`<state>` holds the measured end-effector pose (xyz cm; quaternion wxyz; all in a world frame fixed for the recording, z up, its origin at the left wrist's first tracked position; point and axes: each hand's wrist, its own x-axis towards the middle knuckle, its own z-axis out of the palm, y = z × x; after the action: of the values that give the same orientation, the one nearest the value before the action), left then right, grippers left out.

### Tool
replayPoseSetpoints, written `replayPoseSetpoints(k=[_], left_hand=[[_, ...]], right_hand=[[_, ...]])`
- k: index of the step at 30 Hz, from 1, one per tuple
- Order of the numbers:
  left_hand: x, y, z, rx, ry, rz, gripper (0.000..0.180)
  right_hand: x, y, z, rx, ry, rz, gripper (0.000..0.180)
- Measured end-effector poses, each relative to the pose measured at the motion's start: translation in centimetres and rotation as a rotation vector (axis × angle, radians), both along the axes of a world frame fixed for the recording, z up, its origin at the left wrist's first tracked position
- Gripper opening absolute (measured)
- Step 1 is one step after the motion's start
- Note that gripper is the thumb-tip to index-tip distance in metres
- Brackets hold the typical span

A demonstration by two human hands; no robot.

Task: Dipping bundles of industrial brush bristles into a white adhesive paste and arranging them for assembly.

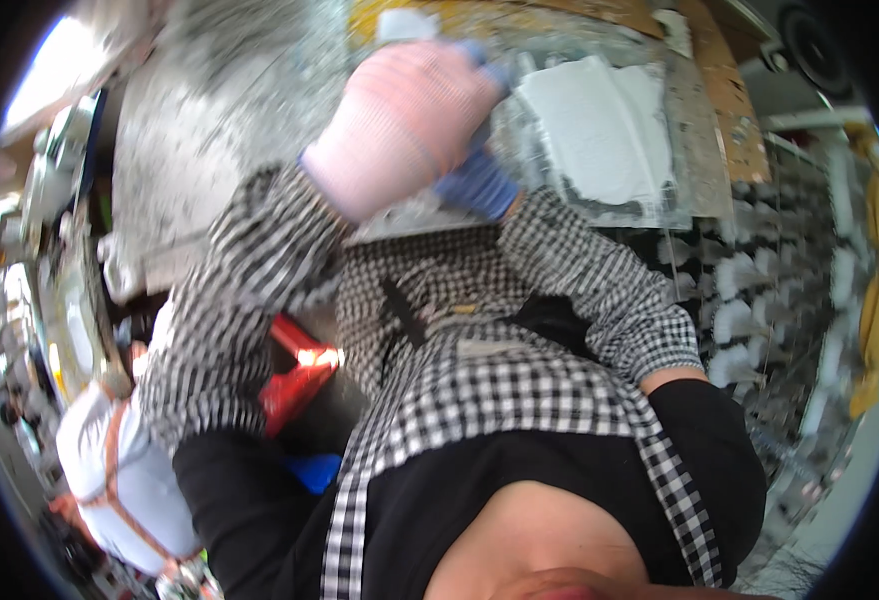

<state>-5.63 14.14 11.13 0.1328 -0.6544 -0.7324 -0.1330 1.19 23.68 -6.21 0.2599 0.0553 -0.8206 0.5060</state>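
My left hand (404, 120), in a pink-and-white knit glove, is raised over the near part of the grey, stained worktable (199, 150). Its back faces me and its fingers look curled away, smeared by motion. Whatever it may hold is hidden. Close under and to the right of it is my right hand (479, 185) in a blue glove, its fingers mostly covered by the left. White sheets (599, 125) lie stacked on a clear plastic layer just right of my hands. Checked black-and-white sleeves cover both forearms.
A yellow surface with a small white piece (406, 24) lies at the far edge. Racks of greyish-white pieces (739, 310) stand at the right. A red object (299, 375) is below my left arm. Another person in white (124, 480) is at the lower left.
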Motion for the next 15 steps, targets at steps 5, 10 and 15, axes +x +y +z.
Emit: replayPoseSetpoints(k=[5, 10, 15], left_hand=[[0.3, 2.4, 1.8, -0.024, -0.063, 0.019, 0.03], [2.1, 13.2, 3.7, -0.061, -0.048, -0.286, 0.05], [4.1, 19.4, 6.0, -0.397, 0.146, -0.316, 0.023]], right_hand=[[1.7, 2.7, 2.1, -0.054, -0.126, 0.044, 0.037], [5.8, 12.0, 3.5, 0.066, -0.123, -0.14, 0.029], [8.5, 19.8, 0.0, 0.185, -0.098, -0.53, 0.049]])
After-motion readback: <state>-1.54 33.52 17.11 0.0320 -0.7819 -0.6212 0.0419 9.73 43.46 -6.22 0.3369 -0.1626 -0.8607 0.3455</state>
